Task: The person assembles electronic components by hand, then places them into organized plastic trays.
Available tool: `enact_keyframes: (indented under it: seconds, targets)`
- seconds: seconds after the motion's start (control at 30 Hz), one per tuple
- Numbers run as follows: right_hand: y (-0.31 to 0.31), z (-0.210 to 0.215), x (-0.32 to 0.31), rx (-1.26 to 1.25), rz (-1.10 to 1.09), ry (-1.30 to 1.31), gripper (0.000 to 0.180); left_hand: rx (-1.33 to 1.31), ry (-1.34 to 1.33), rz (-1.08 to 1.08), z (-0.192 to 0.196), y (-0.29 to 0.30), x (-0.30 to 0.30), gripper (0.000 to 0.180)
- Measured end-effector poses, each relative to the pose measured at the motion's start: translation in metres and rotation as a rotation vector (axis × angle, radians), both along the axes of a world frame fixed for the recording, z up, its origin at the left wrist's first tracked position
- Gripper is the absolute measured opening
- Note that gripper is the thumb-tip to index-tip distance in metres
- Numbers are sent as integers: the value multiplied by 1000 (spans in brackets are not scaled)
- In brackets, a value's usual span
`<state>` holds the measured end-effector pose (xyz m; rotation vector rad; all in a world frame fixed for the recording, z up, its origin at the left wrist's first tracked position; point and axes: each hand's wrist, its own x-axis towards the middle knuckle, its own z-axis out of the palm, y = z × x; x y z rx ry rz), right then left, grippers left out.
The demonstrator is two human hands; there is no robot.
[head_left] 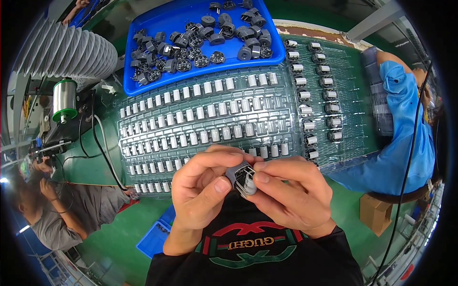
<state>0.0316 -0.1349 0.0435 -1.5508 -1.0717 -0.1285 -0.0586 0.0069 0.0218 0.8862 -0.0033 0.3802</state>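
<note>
Both my hands meet close to my chest on one small part (242, 177): a dark grey plastic housing with a silver metal cylinder set in it. My left hand (202, 190) pinches its left side between thumb and fingers. My right hand (291, 190) grips its right side, thumb on the metal end. Just beyond my hands lies a clear plastic tray (143, 143) with rows of several silver cylinders. A second clear tray (353, 90) to the right holds assembled grey-and-silver parts in two columns. A blue tray (131, 86) at the far side is heaped with loose dark grey housings.
A solder wire spool on a green reel (64, 100) stands at the left beside a black fixture with cables. A person in a blue shirt (405, 143) leans in at the right. Another person in grey (52, 214) sits lower left. A cardboard box (377, 212) sits on the green floor.
</note>
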Motion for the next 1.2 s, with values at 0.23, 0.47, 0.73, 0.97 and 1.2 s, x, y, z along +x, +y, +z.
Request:
enact_keyframes:
  seconds: [0.23,0.47,0.73,0.97,1.2]
  targets:
    - [-2,-1,0,11,18,-36,39,-20,-21,-25,2,0,-1,30]
    - [-3,3,1,-10,26,-56,39,95,147,58,10,-5,-1,34]
    - [-6,7,-1,-54,14,-41,38,102,170,67,12,-6,0,34]
    - [-6,8,1,-77,1,-169,34,68,-30,-20,4,-2,1,30]
    - [-6,9,0,-130,-55,-257,29,286,130,150,10,-5,0,30]
